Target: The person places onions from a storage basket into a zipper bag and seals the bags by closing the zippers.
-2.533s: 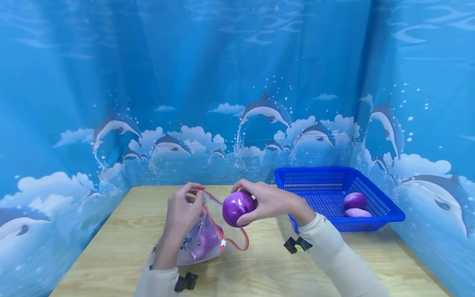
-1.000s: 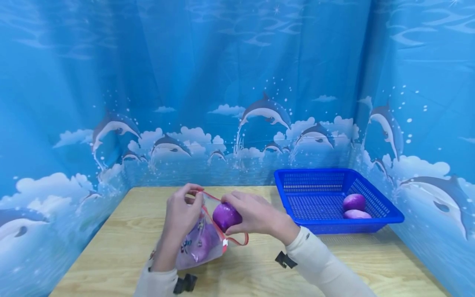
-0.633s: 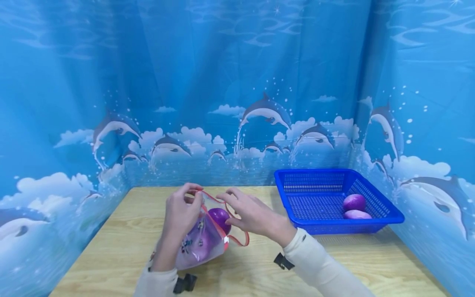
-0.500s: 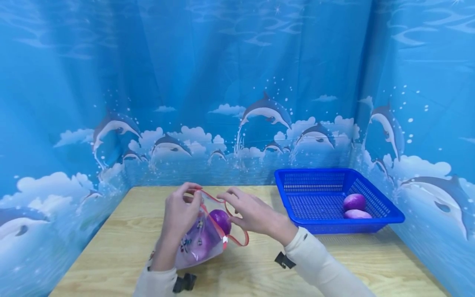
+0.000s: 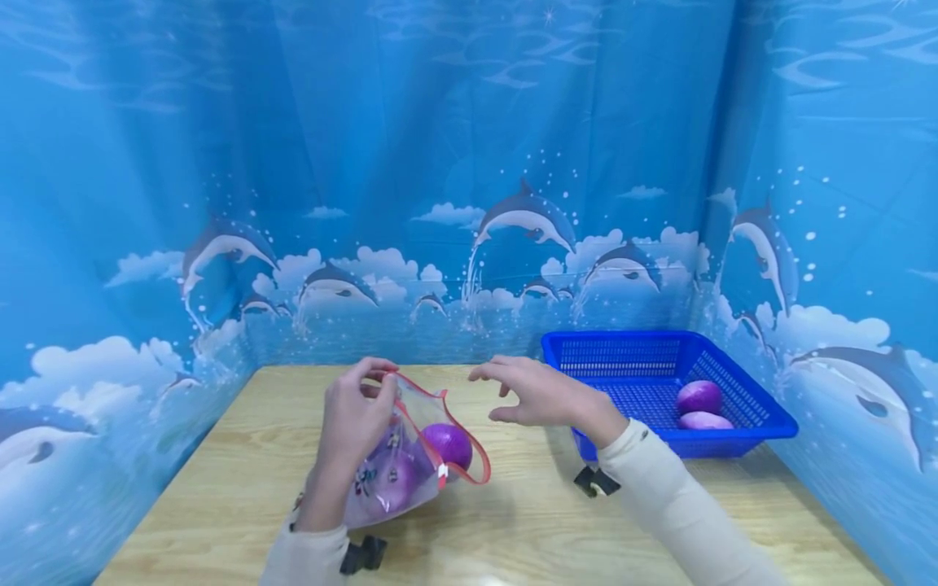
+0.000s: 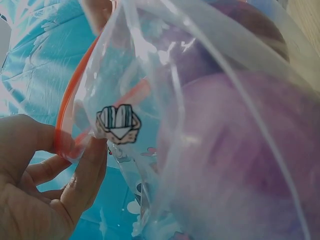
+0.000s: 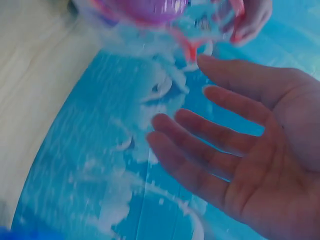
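Two hands are over the wooden table (image 5: 513, 533). Your left hand (image 5: 355, 415) pinches the top corner of the clear bag (image 5: 374, 498), with its thumb and fingers close together on the red edge (image 5: 481, 470). Your right hand (image 5: 545, 395) has its fingers wide and a little bent, and its thumb sits well away from them. It is up in the air, near the bag's mouth but apart from it, and your right wrist is in front of the blue basket (image 5: 659, 444) as you look down.

The bag's mouth faces to the right. A round purple thing (image 5: 449, 443) sits in that mouth, with the red edge looped around it. Deeper in the bag, you can see another purple lump (image 5: 396, 482) through the plastic. Small pictures are printed on the bag, and a little white zip pull (image 5: 443, 470) is on the red edge.

The basket stands on the right side of the table. It has a dark purple thing (image 5: 699, 397) in it, and a pale purple thing (image 5: 705, 421) is just in front of that one. A blue curtain (image 5: 410, 122) with jumping dolphins goes around the table. Your sleeves (image 5: 681, 492) are cream.
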A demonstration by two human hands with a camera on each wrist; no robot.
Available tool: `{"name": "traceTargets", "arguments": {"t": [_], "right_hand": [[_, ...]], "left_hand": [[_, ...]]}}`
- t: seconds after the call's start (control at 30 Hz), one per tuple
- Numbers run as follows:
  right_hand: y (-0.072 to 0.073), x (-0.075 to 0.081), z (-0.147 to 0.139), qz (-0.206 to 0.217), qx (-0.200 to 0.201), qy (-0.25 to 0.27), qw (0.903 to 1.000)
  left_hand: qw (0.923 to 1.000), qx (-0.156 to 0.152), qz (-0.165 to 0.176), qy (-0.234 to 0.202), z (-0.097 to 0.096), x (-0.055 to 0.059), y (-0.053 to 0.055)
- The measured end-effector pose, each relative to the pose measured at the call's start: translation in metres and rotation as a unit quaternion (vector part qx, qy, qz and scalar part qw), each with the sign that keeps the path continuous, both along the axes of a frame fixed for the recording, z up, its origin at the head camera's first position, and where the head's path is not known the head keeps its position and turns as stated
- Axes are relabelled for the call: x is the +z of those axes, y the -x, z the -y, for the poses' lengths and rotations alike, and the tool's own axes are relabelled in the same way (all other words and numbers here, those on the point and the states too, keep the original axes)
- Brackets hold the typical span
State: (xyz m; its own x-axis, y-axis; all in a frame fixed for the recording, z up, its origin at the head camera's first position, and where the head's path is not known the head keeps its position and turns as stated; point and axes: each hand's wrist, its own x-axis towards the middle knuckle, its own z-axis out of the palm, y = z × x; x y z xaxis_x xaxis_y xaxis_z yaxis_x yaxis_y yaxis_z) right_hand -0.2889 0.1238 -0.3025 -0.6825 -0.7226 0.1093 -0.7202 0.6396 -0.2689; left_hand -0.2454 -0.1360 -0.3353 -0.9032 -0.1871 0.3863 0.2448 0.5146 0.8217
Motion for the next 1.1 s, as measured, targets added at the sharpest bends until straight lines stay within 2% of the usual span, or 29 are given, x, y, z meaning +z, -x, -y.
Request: {"name": "traceTargets", "arguments": {"t": [0.17, 0.33, 0.47, 0.7, 0.9, 1.0, 1.1], "right_hand": [[0.019, 0.01, -0.03, 0.053, -0.049, -0.049, 0.9961], [0.041, 0.022, -0.068, 0.09, -0.104, -0.113, 0.984], [0.057, 0.03, -0.103, 0.118, -0.173, -0.155, 0.9654], [0.082, 0.033, -0.162, 0.177, -0.286, -0.158, 0.9285], [0.097, 0.02, -0.206, 0.19, -0.343, -0.158, 0.9064], [0.098, 0.012, -0.223, 0.191, -0.37, -0.162, 0.895], [0.096, 0.006, -0.235, 0.204, -0.404, -0.141, 0.8803]], "left_hand": [[1.0, -0.004, 0.001, -0.003, 0.001, -0.001, 0.0], [1.0, -0.005, 0.0, 0.0, 0.0, -0.002, 0.001], [1.0, -0.004, 0.004, 0.002, 0.0, -0.002, 0.002], [0.9999, -0.009, 0.002, -0.004, 0.001, -0.002, 0.002], [0.9999, -0.008, 0.011, -0.006, 0.001, -0.002, 0.003], [0.9999, -0.006, 0.008, -0.001, 0.001, -0.002, 0.003], [1.0, -0.003, 0.005, 0.006, 0.001, -0.002, 0.002]]}}
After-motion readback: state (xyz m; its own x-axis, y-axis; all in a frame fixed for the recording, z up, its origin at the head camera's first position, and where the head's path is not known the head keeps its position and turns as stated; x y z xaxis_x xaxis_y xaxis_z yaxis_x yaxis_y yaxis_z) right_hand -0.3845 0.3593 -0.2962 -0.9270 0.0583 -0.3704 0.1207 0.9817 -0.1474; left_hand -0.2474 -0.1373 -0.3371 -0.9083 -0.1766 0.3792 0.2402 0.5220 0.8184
